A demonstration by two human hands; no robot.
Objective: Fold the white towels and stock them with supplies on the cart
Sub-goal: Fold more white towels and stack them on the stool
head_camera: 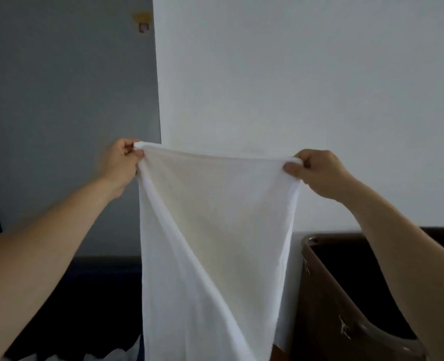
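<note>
Towel (215,243), white, held up in front of you by its two upper corners and hanging free below them. Your left hand (120,162) pinches the upper left corner, its fingers (128,148) curled in and the thumb pressed against the bunched cloth. Your right hand (317,173) grips the upper right corner in the same manner, fingers clenched over the hem and the thumb (292,168) lying beneath it. Both arms are stretched forward, with the left hand slightly higher than the right. The top edge runs between the hands, nearly taut with a shallow sag at the middle. From the left corner a raised fold slants down across the cloth toward the lower right. The sides draw in a little as the towel drops, and its lower end passes out of view at the bottom edge. Behind it stands a white wall (293,74); to the left is a grey wall panel (59,87) bearing a small yellow sticker (143,21) near the top. At the lower right, just beside the hanging towel, an open brown bin (327,303) shows a dark interior, and your right forearm crosses above it. At the lower left, over a dark surface, some crumpled white cloth (116,355) lies at the bottom edge; what it is cannot be told.
</note>
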